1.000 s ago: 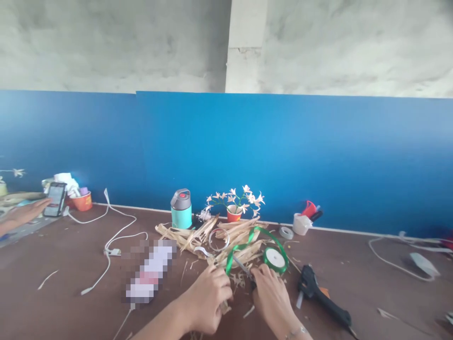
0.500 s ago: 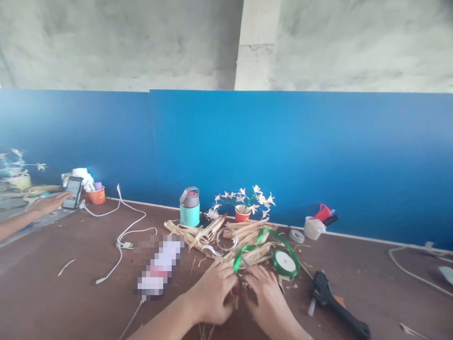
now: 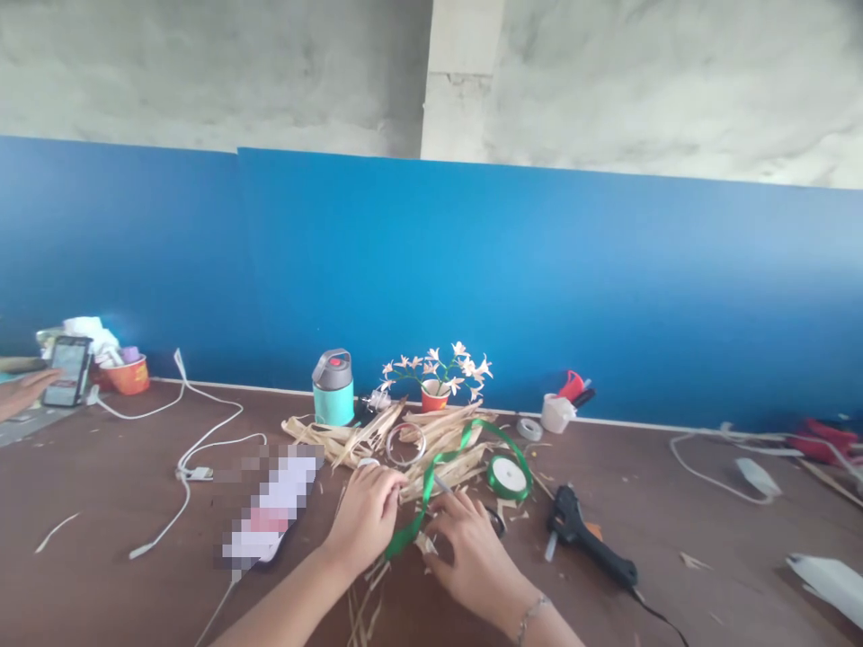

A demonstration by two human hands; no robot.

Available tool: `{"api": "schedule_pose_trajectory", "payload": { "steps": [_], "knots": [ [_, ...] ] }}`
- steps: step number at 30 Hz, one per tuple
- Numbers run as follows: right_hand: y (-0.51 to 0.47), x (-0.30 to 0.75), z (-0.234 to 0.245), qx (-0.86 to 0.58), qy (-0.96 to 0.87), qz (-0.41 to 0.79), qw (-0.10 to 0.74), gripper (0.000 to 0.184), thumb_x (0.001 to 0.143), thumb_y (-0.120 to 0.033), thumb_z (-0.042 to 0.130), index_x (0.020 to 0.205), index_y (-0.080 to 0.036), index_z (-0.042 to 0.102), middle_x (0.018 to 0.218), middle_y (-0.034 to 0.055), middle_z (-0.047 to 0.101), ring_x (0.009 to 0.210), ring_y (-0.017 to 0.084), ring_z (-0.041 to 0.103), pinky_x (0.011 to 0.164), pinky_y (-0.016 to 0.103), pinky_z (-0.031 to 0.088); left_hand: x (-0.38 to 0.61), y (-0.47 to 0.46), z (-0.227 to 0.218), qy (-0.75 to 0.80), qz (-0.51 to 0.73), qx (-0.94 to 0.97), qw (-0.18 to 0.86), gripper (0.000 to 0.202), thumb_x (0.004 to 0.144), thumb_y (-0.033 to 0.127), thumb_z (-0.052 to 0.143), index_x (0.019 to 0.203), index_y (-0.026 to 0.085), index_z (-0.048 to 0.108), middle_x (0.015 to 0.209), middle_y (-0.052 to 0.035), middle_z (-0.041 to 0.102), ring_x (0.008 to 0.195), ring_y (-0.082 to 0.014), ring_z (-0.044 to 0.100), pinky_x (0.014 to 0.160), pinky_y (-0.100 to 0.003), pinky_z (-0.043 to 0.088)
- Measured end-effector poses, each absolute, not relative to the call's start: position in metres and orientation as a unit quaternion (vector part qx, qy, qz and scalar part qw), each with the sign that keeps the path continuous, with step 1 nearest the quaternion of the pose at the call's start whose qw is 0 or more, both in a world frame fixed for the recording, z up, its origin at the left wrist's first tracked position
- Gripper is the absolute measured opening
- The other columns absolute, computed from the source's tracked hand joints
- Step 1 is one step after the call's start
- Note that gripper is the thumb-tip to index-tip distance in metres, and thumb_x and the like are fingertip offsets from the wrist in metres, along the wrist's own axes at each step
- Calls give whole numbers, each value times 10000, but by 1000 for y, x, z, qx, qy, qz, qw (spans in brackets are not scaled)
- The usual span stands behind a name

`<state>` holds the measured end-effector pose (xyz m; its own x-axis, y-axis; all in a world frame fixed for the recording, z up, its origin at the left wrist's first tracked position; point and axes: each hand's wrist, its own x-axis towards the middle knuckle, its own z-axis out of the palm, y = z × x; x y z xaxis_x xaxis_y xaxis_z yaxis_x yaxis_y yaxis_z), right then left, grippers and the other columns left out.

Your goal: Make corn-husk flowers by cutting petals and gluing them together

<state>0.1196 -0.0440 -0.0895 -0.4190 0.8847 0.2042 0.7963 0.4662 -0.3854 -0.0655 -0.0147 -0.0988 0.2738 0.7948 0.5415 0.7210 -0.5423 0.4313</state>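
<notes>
My left hand is closed on a strip of green ribbon, which runs up and loops back to its spool on the brown table. My right hand is closed next to it on scissors, whose blade pokes up toward the ribbon and whose dark handle shows by my fingers. Both hands sit just in front of a heap of dried straw-like leaves. Loose straw strips lie under my left wrist.
A black glue gun lies right of my hands. A teal flask, a small pot of paper flowers, a white cup, tape rolls and white cables are on the table. Another person's hand is by a phone at far left.
My left hand moved forward onto the green ribbon and now pinches it lower down. The view shifted slightly; the right hand stays beside it with the scissors.
</notes>
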Motion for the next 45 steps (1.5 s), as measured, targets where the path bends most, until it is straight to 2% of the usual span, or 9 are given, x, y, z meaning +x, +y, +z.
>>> {"api": "schedule_pose_trajectory", "payload": {
  "steps": [9, 14, 18, 21, 28, 34, 37, 40, 45],
  "knots": [
    [-45, 118, -94, -483, -838, 124, 221, 212, 626, -42, 476, 748, -197, 553, 813, 7, 617, 865, 175, 517, 788, 286, 287, -63, -16, -101, 465, 285, 833, 93, 18, 712, 223, 587, 712, 207, 593, 732, -17, 636, 742, -197, 563, 711, -320, 370],
    [-37, 123, -90, -497, -812, 86, 294, 244, 671, -25, 454, 786, -202, 578, 778, 5, 613, 800, 162, 524, 764, 279, 296, -63, -18, -100, 455, 231, 852, 115, 134, 634, 256, 651, 743, 215, 585, 731, 6, 622, 732, -192, 554, 679, -293, 357],
    [-29, 135, -88, -544, -765, 7, 344, 209, 715, -56, 465, 807, -200, 584, 768, 11, 610, 793, 176, 534, 750, 288, 305, -63, -18, -97, 474, 201, 847, 134, 180, 661, 147, 559, 820, 216, 604, 779, -8, 629, 774, -190, 552, 709, -292, 357],
    [-22, 146, -92, -617, -712, -38, 332, 212, 743, -69, 454, 813, -207, 598, 794, 24, 625, 823, 194, 542, 756, 312, 296, -63, -19, -95, 480, 198, 845, 130, 221, 659, 82, 493, 800, 208, 606, 786, -17, 631, 803, -190, 549, 737, -298, 350],
    [-18, 151, -100, -674, -693, -30, 255, 153, 792, -194, 476, 805, -228, 624, 887, 41, 635, 923, 224, 525, 782, 338, 285, -61, -20, -95, 475, 204, 846, 129, 78, 679, 187, 545, 730, 199, 602, 770, -27, 624, 792, -207, 542, 732, -323, 350],
    [-25, 143, -100, -666, -721, 28, 189, 123, 715, -179, 535, 794, -207, 625, 925, 46, 622, 886, 201, 557, 749, 301, 294, -63, -16, -97, 495, 319, 792, 159, 130, 729, 148, 441, 698, 194, 559, 724, -33, 601, 728, -192, 545, 699, -304, 383],
    [-25, 142, -102, -671, -718, 20, 185, 130, 743, -178, 508, 788, -210, 627, 919, 45, 624, 882, 194, 561, 750, 298, 298, -68, -14, -93, 501, 421, 709, 264, 164, 797, 273, 416, 738, 194, 547, 673, -12, 583, 633, -176, 537, 593, -270, 399],
    [-22, 146, -102, -680, -711, -1, 180, 191, 808, -195, 447, 760, -212, 631, 891, 50, 628, 907, 207, 548, 753, 306, 309, -73, -12, -91, 465, 518, 621, 361, 228, 812, 336, 421, 795, 175, 581, 716, -21, 621, 692, -188, 565, 631, -275, 426],
    [-11, 164, -98, -758, -621, -81, 182, 263, 801, -215, 465, 1032, -185, 589, 1073, 114, 580, 1021, 270, 485, 792, 348, 328, -80, -6, -99, 448, 621, 531, 363, 228, 804, 346, 446, 819, 163, 581, 809, -35, 628, 799, -204, 561, 753, -294, 410]
  ]
}}
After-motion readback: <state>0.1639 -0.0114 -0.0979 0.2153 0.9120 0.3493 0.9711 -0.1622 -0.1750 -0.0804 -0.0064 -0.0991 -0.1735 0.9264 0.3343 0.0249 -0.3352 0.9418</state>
